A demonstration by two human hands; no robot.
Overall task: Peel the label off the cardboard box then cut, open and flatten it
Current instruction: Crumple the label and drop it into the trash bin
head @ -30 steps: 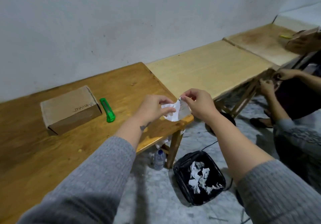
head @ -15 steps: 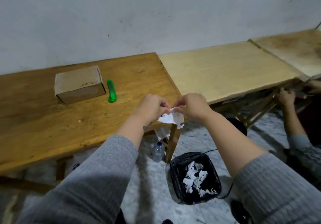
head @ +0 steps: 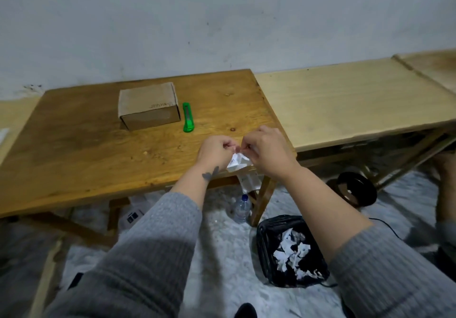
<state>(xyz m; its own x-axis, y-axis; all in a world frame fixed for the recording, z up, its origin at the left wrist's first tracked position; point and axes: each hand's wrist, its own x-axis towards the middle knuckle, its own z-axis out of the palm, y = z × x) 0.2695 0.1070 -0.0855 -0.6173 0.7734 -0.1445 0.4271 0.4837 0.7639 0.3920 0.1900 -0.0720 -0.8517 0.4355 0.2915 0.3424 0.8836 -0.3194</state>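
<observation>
One closed cardboard box (head: 149,108) sits at the back of the table (head: 74,150), its scrawled writing unreadable, a green knife (head: 188,117) just beside it. Near the table's front right corner, the left hand (head: 215,150) and right hand (head: 267,151) pinch the crumpled white label (head: 237,162), its print too small to read.

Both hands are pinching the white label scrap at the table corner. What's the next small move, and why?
Probably drop the white paper label scrap into the black waste bin below: left hand and right hand both pinch it, the bin already holds similar scraps, and the brown cardboard box and green utility knife sit untouched.
</observation>
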